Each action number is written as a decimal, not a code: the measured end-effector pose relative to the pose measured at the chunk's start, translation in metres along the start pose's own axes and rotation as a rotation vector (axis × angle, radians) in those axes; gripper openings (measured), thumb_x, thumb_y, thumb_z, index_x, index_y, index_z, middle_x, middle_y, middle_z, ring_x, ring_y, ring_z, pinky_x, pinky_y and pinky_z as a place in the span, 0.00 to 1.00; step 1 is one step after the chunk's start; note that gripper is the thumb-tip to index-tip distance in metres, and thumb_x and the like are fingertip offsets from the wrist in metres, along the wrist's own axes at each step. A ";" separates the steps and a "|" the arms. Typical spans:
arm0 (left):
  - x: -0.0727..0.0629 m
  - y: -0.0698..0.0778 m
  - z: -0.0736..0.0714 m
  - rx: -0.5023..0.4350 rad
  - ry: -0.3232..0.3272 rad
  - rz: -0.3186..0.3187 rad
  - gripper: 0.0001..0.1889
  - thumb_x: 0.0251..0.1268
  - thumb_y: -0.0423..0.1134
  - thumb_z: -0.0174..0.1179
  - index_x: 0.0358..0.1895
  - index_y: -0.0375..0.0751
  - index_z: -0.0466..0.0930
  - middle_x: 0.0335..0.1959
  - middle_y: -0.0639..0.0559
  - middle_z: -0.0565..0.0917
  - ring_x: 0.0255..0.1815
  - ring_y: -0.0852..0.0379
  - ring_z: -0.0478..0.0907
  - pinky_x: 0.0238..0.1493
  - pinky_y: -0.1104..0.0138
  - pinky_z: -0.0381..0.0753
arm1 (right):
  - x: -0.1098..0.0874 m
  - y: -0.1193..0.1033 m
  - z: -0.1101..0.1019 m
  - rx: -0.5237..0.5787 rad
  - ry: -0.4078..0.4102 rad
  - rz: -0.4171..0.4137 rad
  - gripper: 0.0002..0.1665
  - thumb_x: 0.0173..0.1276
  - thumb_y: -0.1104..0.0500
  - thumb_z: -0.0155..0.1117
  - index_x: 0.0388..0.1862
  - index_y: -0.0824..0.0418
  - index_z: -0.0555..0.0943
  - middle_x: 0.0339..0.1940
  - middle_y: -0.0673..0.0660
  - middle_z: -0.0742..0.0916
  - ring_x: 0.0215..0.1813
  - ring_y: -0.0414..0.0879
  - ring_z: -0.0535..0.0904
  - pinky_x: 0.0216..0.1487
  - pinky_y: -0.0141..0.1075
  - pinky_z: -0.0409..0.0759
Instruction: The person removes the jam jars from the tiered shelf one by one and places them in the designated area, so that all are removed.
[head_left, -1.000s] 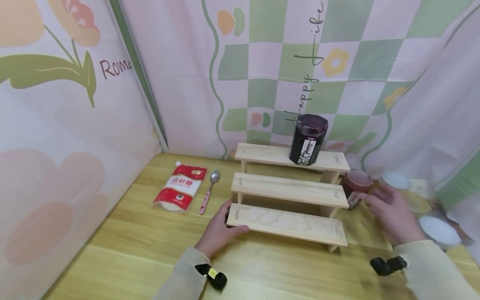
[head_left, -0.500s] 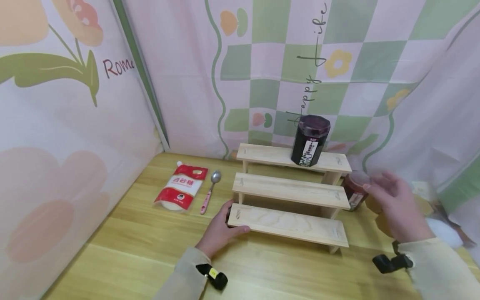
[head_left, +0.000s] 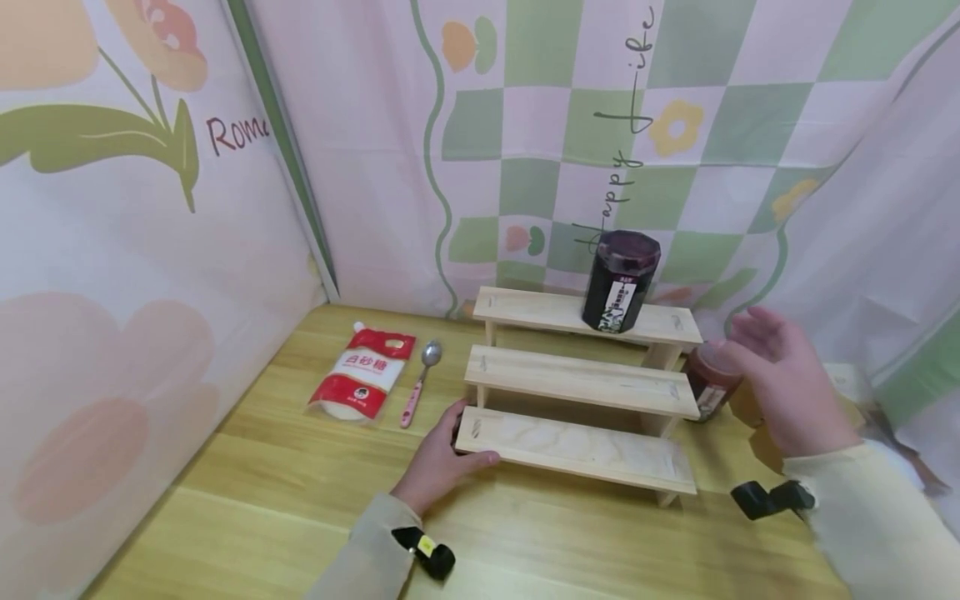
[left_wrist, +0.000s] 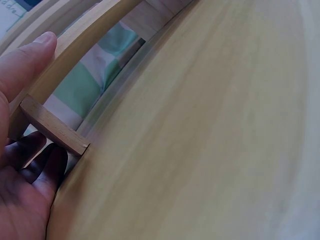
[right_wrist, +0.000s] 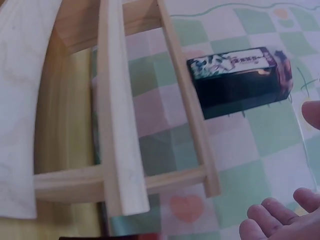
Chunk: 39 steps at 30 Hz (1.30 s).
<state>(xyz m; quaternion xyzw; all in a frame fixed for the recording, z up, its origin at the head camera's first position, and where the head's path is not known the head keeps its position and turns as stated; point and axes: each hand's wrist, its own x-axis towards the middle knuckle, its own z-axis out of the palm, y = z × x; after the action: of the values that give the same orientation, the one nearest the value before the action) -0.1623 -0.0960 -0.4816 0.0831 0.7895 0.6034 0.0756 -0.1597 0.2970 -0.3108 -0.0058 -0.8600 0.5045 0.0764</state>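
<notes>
My left hand [head_left: 438, 462] grips the left end of the lowest step of a three-step wooden display stand [head_left: 577, 379]. In the left wrist view, the thumb [left_wrist: 30, 62] lies along the front edge and the fingers reach round behind the end support. A dark purple jar with a white label [head_left: 618, 287] stands upright on the top step. Behind the right end of the stand is a reddish-brown jar [head_left: 707, 392] on the table. My right hand [head_left: 791, 379] is raised beside that jar, overlapping its lid in the head view, fingers loosely spread and nothing held.
A red and white bag of white sugar [head_left: 363, 373] and a spoon with a pink handle [head_left: 415, 392] lie left of the stand. Bowls, one of them yellowish [head_left: 765, 446], are partly hidden by the right arm. Patterned curtains [head_left: 525, 125] rise close behind the table.
My right hand has lifted from beside the reddish-brown jar and its fingers have spread. Both jars stay where they were, and the left hand keeps its hold on the stand.
</notes>
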 end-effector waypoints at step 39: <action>0.002 -0.002 0.000 0.011 0.006 -0.011 0.59 0.45 0.56 0.78 0.80 0.48 0.52 0.72 0.47 0.71 0.71 0.45 0.69 0.72 0.48 0.65 | 0.051 -0.071 0.064 0.106 -0.158 -0.022 0.59 0.68 0.48 0.71 0.83 0.61 0.43 0.80 0.65 0.61 0.78 0.59 0.57 0.76 0.56 0.58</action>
<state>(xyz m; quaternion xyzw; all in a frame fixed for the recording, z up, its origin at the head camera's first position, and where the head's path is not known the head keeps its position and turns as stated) -0.1639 -0.0962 -0.4835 0.0771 0.7934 0.5990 0.0761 -0.2139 0.2111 -0.2731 0.0475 -0.8355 0.5472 0.0142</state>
